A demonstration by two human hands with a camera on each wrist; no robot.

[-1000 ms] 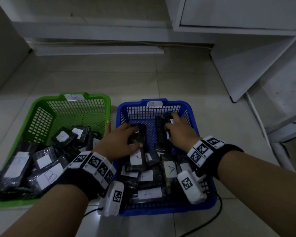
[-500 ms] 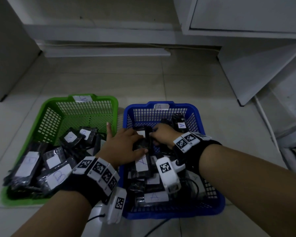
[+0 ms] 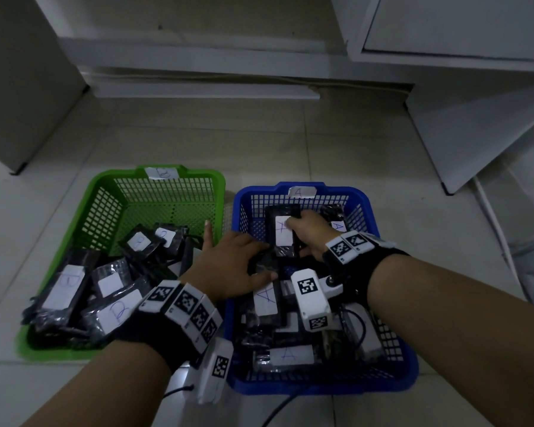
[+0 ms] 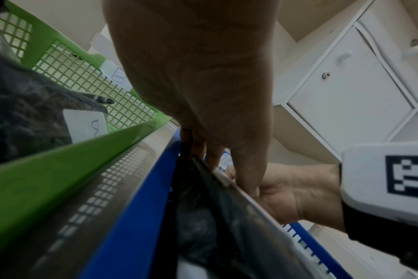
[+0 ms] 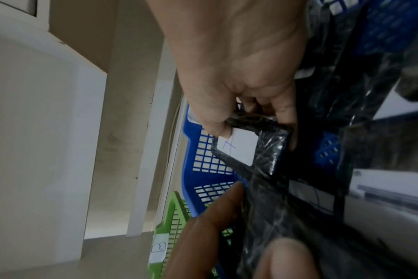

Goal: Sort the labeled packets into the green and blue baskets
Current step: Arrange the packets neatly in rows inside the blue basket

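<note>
Now packet [image 3: 282, 232] under right hand [image 3: 309, 231]

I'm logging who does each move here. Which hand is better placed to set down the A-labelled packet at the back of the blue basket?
Right. The right hand already pinches the A packet over the blue basket. The left hand lies on another dark packet nearer the front.

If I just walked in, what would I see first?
Two bright baskets on the floor: a green basket on the left and a blue basket on the right, both full of black packets. Both hands are in the blue one; the right hand grips an A packet.
</note>
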